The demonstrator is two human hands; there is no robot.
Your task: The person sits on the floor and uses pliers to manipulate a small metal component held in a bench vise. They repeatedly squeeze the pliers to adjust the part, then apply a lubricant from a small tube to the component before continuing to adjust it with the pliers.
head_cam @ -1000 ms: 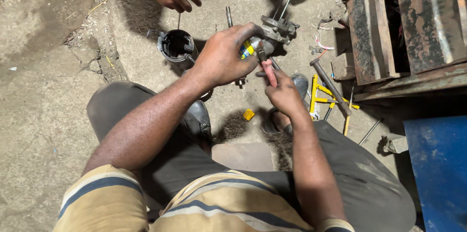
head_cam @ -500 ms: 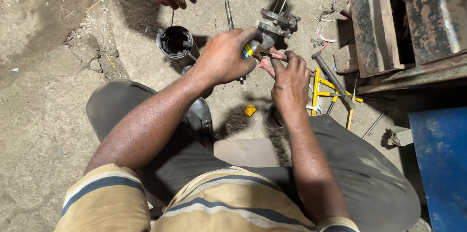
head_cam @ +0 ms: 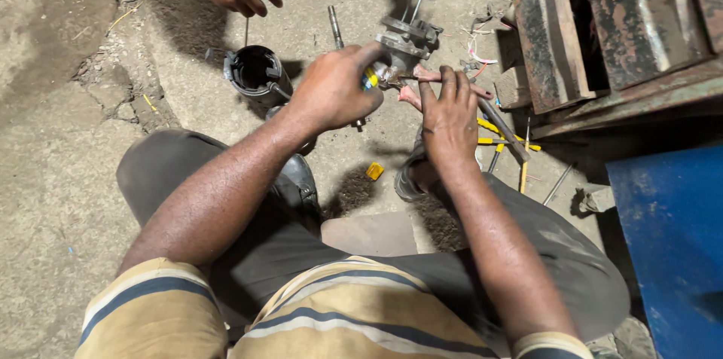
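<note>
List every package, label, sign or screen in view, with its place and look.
None show: no package, label, sign or screen.
Nearest thing: a small yellow block on the concrete floor between the knees, its faces too small to tell.

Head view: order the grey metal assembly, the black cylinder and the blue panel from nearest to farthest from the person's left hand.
From the left hand:
1. Grey metal assembly, just beyond the fingertips.
2. Black cylinder, on the ground to its left.
3. Blue panel, far right.
</note>
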